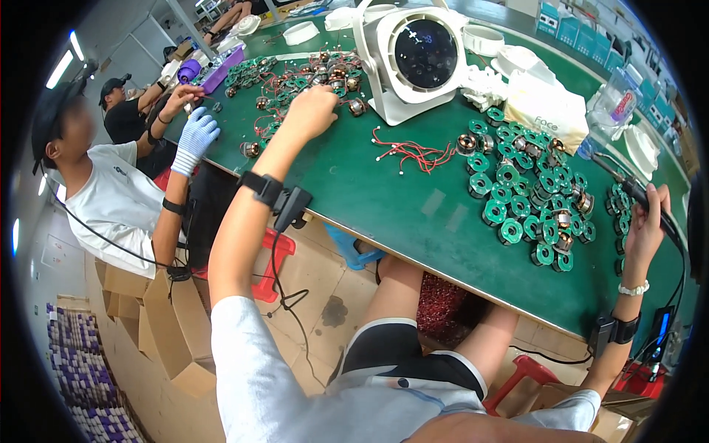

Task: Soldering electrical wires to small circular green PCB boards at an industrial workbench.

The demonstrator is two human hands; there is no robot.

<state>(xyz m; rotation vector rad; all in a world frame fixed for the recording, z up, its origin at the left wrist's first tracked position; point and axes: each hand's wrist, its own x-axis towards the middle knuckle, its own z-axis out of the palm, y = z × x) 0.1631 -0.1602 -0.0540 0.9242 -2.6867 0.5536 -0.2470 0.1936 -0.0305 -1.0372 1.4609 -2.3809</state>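
In the head view, the left hand [312, 109] is curled shut among a heap of small green-and-copper wound coils with red wires [295, 81] at the far left of the green-topped workbench [413, 199]. The right hand [648, 220] grips a black cable-fed hand tool [641, 198] at the bench's right edge, beside a second cluster of round green coil bobbins [532, 199]. A white round-faced fan housing [415, 55] stands between the two piles.

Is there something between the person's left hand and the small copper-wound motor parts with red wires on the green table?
Nothing visible. The left hand already rests on the pile of copper-wound motor parts on the green table. The right hand is far off, holding a black tool.
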